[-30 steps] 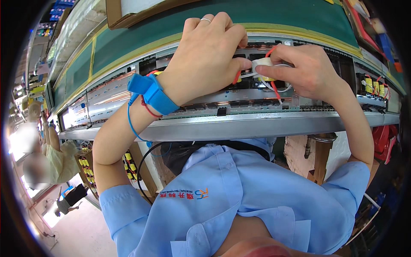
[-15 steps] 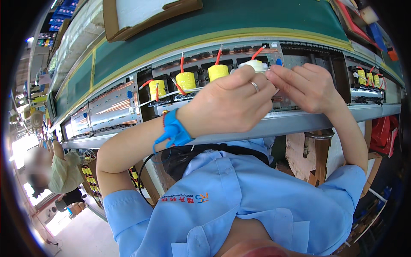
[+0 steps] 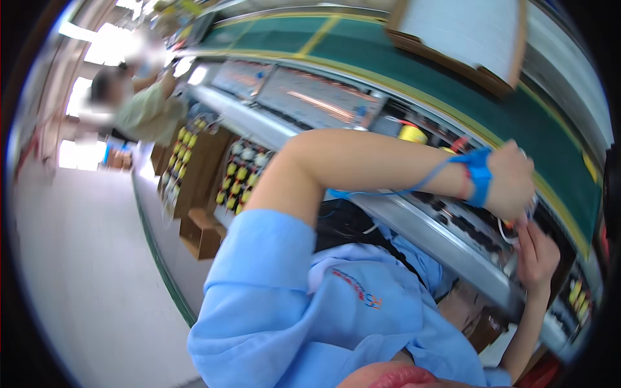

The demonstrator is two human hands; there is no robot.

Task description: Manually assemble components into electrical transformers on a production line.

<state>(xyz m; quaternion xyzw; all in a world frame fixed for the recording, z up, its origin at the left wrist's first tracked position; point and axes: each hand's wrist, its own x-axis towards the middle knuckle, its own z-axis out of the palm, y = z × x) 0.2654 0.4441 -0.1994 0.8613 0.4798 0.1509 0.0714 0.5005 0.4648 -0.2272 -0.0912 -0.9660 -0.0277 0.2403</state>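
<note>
My left hand point(image 3: 512, 183) is curled over the dark component tray point(image 3: 462, 223) on the conveyor line, and a blue wrist strap point(image 3: 479, 176) with a coiled blue cord circles the wrist. My right hand point(image 3: 538, 257) reaches up from below, and its fingertips meet the left hand's. Between them sits a small wired part point(image 3: 512, 227) with a white wire loop and a touch of red, mostly hidden by the fingers. A yellow coil point(image 3: 412, 134) stands in the tray behind my left forearm.
A metal rail point(image 3: 414, 227) runs along the front of the green conveyor belt point(image 3: 388, 61). A wooden-framed board point(image 3: 466, 39) lies on the belt. Cardboard boxes of yellow coils point(image 3: 239, 174) stand under the line at left. Another person point(image 3: 139, 107) works further along.
The view has swung sharply left and tilted, now showing the floor and the line's far end. My hands stay together at the tray, now at the right edge.
</note>
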